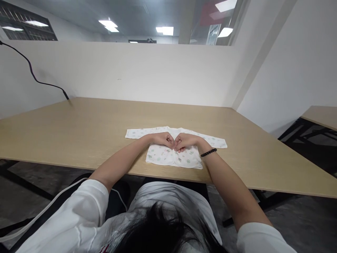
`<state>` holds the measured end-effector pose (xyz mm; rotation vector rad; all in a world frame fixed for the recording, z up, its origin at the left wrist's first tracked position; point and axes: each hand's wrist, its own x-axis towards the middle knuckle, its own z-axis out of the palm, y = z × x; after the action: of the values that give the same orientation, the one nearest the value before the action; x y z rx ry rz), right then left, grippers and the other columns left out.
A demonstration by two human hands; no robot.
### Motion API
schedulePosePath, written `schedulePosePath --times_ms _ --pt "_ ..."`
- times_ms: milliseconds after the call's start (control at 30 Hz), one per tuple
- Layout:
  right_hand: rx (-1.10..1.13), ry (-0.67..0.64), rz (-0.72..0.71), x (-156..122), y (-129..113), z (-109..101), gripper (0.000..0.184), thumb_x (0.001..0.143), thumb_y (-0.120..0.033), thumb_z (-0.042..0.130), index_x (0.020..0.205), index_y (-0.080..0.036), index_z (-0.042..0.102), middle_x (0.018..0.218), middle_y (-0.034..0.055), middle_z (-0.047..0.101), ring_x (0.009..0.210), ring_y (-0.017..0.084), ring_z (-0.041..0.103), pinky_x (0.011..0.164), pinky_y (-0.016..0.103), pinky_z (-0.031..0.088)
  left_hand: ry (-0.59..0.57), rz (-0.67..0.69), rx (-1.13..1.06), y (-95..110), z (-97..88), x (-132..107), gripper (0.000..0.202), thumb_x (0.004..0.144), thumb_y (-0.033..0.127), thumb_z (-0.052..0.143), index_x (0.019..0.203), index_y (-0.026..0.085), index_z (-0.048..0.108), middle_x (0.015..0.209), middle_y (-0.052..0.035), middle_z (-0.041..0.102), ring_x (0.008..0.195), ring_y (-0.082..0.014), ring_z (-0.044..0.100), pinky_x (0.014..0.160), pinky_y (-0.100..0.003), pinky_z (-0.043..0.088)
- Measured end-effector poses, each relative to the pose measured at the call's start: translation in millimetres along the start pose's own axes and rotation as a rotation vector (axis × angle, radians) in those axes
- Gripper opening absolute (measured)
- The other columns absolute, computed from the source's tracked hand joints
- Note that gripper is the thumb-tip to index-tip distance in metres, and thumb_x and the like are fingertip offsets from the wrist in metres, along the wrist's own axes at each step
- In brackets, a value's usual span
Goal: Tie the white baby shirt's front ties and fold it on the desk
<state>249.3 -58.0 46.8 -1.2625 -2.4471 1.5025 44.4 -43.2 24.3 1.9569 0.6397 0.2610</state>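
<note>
Left hand (163,140) and right hand (185,141) are curled into fists, pressed together at the knuckles and resting on a white cotton infant top (168,158) with a small green-and-pink print (the fabric looks thin, soft and lightly creased). Whether either fist pinches cloth cannot be confirmed. The top lies flat, sleeves spread sideways, near the front edge of a pale wood-grain laminate desk (79,133). A black beaded bracelet (209,152) circles the right wrist.
</note>
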Motion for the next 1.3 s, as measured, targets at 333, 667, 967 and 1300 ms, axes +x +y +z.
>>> schedulePosePath --times_ms 333,667,967,1300 --pt "0.024 -0.030 0.015 2 4 -2 0.019 0.064 -0.033 0.076 0.071 -0.017 0.070 0.060 0.0011 0.069 0.058 0.013 0.063 0.051 0.021 0.044 0.004 -0.042 0.071 4 1.5 -1 0.015 0.064 0.029 0.076 0.070 0.016 0.070 0.059 0.0033 0.054 0.055 -0.0090 0.041 0.053 -0.024 0.031" --pt "-0.012 -0.026 0.075 4 7 -5 0.033 0.060 -0.043 0.083 0.072 -0.016 0.070 0.062 0.0016 0.068 0.059 0.013 0.062 0.055 0.023 0.045 0.025 -0.008 0.093 2 0.9 -1 0.018 0.065 0.031 0.075 0.069 0.016 0.064 0.060 0.0041 0.052 0.055 -0.0089 0.042 0.054 -0.024 0.033" --pt "-0.083 -0.269 0.105 -9 -9 3 0.052 0.061 -0.064 0.079 0.062 -0.014 0.067 0.051 -0.0007 0.062 0.048 0.009 0.054 0.048 0.022 0.037 0.310 0.145 0.330 -11 3.3 5 0.016 0.075 0.028 0.063 0.088 0.019 0.062 0.056 0.0073 0.044 0.052 -0.0102 0.040 0.054 -0.023 0.032" --pt "-0.136 -0.403 0.102 -3 -23 23 0.035 0.066 -0.047 0.077 0.061 -0.013 0.068 0.056 0.0007 0.067 0.049 0.010 0.057 0.048 0.020 0.040 0.395 0.012 0.705 -9 1.8 2 0.026 0.085 0.041 0.057 0.103 0.022 0.061 0.070 0.0025 0.060 0.065 -0.0162 0.055 0.056 -0.025 0.032"
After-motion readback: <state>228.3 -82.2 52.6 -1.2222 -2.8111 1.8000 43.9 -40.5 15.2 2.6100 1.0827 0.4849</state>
